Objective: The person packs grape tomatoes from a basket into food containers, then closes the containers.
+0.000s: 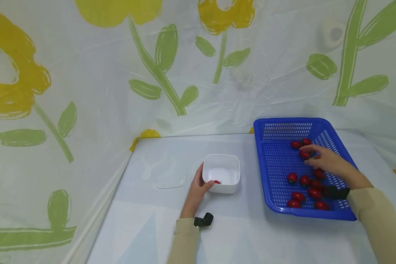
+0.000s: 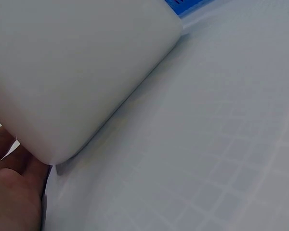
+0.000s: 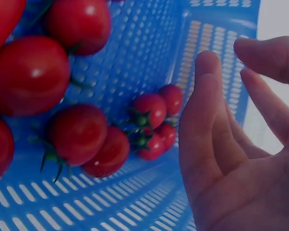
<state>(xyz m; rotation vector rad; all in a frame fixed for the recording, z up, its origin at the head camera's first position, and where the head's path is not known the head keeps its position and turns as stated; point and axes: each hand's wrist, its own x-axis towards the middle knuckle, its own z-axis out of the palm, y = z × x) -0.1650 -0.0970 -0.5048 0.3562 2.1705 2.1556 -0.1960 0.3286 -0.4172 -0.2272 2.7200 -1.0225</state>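
Note:
My left hand (image 1: 196, 189) holds a small white square container (image 1: 225, 188) at its left side, the thumb over the near rim. Inside it, partly hidden by the near wall, lies a red cherry tomato (image 1: 217, 182). To the right, a blue plastic basket (image 1: 262, 172) contains several red cherry tomatoes (image 1: 304, 180), some with green stems. My right hand (image 1: 330, 161) reaches into the basket from its right side, fingers apart and slightly bent around a tomato (image 1: 305, 154) in the head view. In the right wrist view, a gap shows between thumb and fingers (image 3: 190, 144), with nothing held there.
A clear plastic lid (image 1: 171, 175) lies on the white-covered table (image 1: 231, 223), left of the container. Behind the table hangs a white sheet (image 1: 102, 73) printed with yellow flowers. The basket's raised walls surround the tomatoes.

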